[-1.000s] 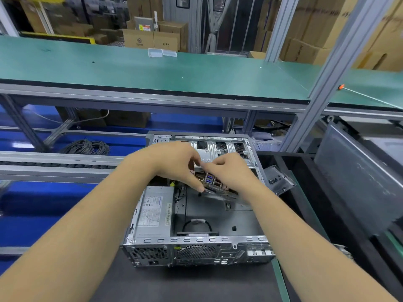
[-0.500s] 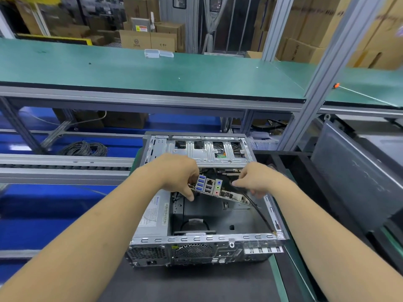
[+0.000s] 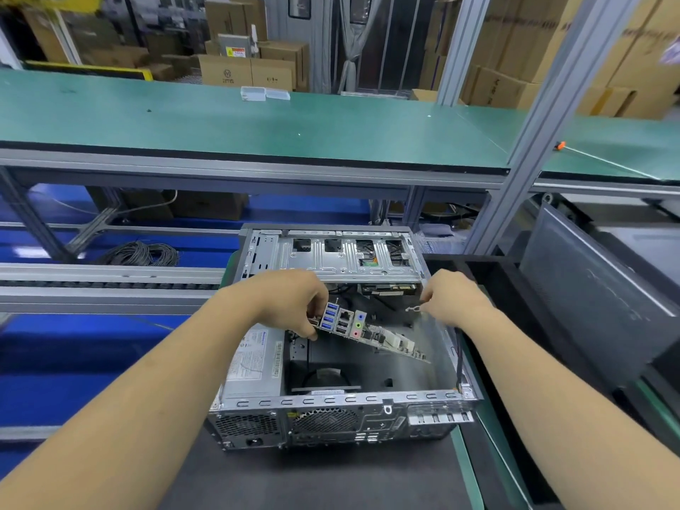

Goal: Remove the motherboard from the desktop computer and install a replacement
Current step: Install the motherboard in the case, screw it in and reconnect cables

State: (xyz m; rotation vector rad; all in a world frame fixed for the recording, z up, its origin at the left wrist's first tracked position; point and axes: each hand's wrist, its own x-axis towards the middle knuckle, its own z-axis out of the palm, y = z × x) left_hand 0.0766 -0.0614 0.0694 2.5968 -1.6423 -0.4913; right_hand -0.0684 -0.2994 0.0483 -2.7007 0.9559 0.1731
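Open desktop case (image 3: 342, 410) on tabletop (image 3: 316, 480), rear panel toward viewer. Power supply (image 3: 254, 366) in case, left side. Drive cage (image 3: 338, 257) across far end of case. Motherboard (image 3: 368, 334) tilted above case interior, port block at its left end. Left hand (image 3: 290, 301) on motherboard left end; right hand (image 3: 454, 298) over case right wall, pinching small clip (image 3: 414, 309). Cable coil (image 3: 141, 254) left of case, beyond conveyor rail (image 3: 106, 283). Raised shelf (image 3: 257, 123) behind case; cardboard boxes (image 3: 246, 69) behind shelf. Flat panel (image 3: 596, 288) right of case.
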